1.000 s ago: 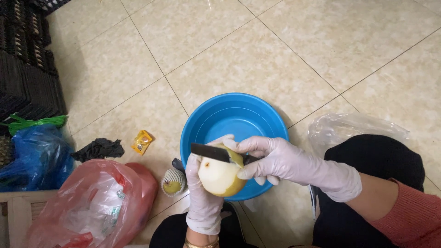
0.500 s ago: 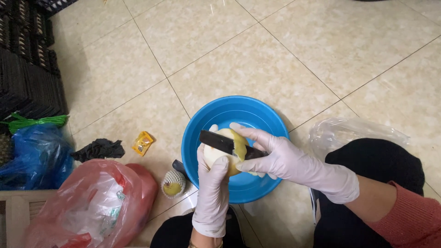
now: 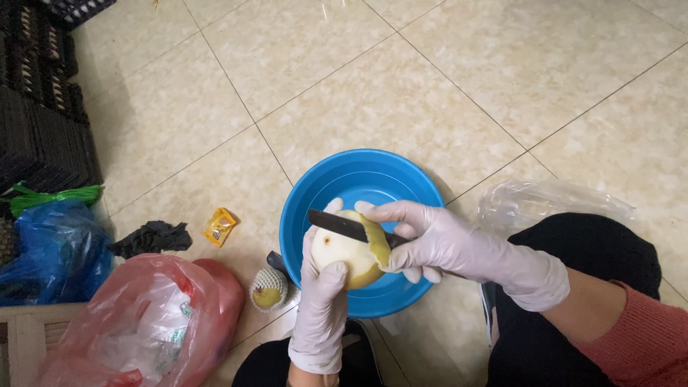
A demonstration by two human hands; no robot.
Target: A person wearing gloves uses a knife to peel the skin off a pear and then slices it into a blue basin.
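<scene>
A pale, mostly peeled fruit (image 3: 347, 252) sits over the near side of a blue bowl (image 3: 358, 175), cupped from below in the gloved left hand (image 3: 320, 297), whose fingers wrap up around its left side. A strip of greenish peel (image 3: 378, 247) curls off the fruit's right edge. Lying across the top of the fruit is the dark blade of a knife (image 3: 338, 224), its handle gripped tight in the gloved right hand (image 3: 437, 240) – that hand's thumb reaches forward along the blade and touches the fruit.

The bowl rests on the tiled floor (image 3: 430, 79). Just left of the left hand stands a second fruit in a white foam net (image 3: 268, 288), close to the bowl's rim. Farther left lie a red plastic bag (image 3: 143, 326), a small yellow wrapper (image 3: 219, 226), a crumpled black cloth (image 3: 152, 237) and a blue bag (image 3: 50, 247). Beyond the right hand – past the wrist – a clear plastic bag (image 3: 552, 201) lies on the floor beside the person's dark-clad knee (image 3: 573, 251).
</scene>
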